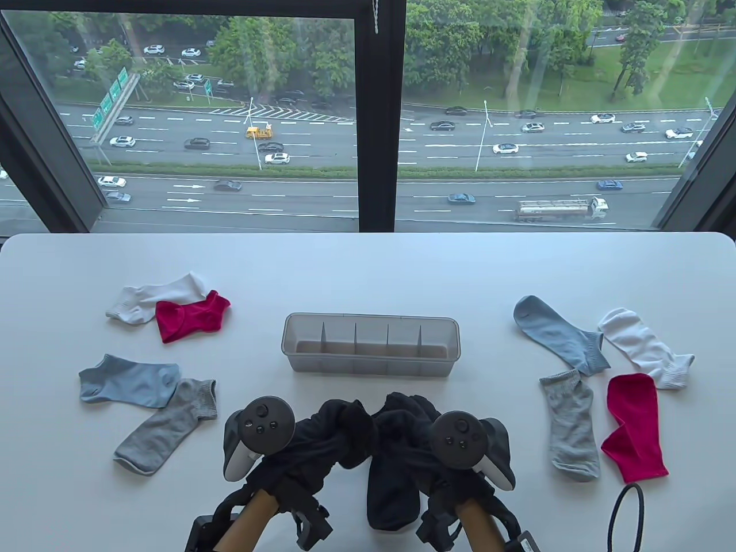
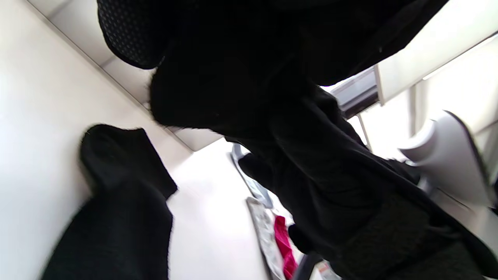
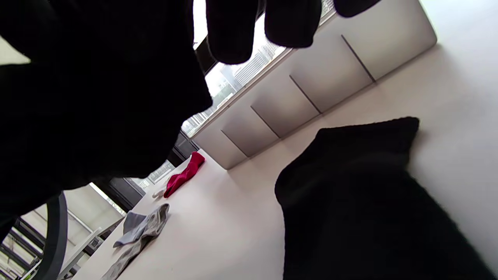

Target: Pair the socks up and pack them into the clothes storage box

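The clear storage box with divided compartments stands mid-table, and nothing shows inside it. Just in front of it my left hand and right hand, both in black gloves, hold a bunched black sock between them. A second black sock lies flat on the table under my right hand; it also shows in the wrist views. The gloved fingertips hang above the box. Black on black hides the exact grip.
On the left lie a white sock, a red sock, a blue sock and a grey sock. Their matches lie on the right: blue, white, grey, red. A black cable loops at the front right.
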The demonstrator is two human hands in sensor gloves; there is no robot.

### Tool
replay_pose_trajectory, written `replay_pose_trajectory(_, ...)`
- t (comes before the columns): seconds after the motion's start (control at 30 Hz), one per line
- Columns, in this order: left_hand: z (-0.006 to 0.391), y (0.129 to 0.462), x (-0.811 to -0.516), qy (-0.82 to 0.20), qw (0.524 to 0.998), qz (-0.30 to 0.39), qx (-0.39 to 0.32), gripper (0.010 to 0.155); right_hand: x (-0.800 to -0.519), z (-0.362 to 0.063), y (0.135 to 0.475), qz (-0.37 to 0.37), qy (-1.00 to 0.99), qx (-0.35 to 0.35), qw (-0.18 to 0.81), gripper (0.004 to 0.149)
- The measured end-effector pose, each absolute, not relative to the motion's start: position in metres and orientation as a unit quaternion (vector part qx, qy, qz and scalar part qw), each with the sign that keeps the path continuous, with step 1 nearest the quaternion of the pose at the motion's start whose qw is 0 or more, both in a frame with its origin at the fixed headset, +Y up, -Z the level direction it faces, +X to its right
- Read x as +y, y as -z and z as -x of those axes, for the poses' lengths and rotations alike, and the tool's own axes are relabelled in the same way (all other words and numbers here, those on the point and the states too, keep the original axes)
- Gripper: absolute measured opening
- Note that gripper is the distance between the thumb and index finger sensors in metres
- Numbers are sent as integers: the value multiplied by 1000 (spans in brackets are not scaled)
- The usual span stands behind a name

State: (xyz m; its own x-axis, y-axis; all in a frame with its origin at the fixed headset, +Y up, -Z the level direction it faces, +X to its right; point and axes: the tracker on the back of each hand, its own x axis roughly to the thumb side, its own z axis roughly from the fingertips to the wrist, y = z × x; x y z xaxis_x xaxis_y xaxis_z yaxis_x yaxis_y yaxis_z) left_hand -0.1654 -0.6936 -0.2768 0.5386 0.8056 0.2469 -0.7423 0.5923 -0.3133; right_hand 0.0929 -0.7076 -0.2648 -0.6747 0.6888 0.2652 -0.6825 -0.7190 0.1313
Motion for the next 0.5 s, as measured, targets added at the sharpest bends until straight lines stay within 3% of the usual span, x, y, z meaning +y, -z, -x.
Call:
replay_pose_trajectory(0.17,185,289,-709,-458,866,160,-123,44,-702,-99,262,-130,-899,-27,418,48)
replay_pose_trajectory(0.27,183,289,-712,-432,878,180,-104,45,-700,-96,261,-131,-918,-46,372,46)
replay_pose_trajectory(0.4,188,282,-702,-343,937,41,-60,53,-698,-100,259,-98,-934,-86,332,44)
replay_pose_trajectory(0.5,180,274,-691,-341,927,-39,-152,54,-698,-96,262,-98,-942,-51,317,43)
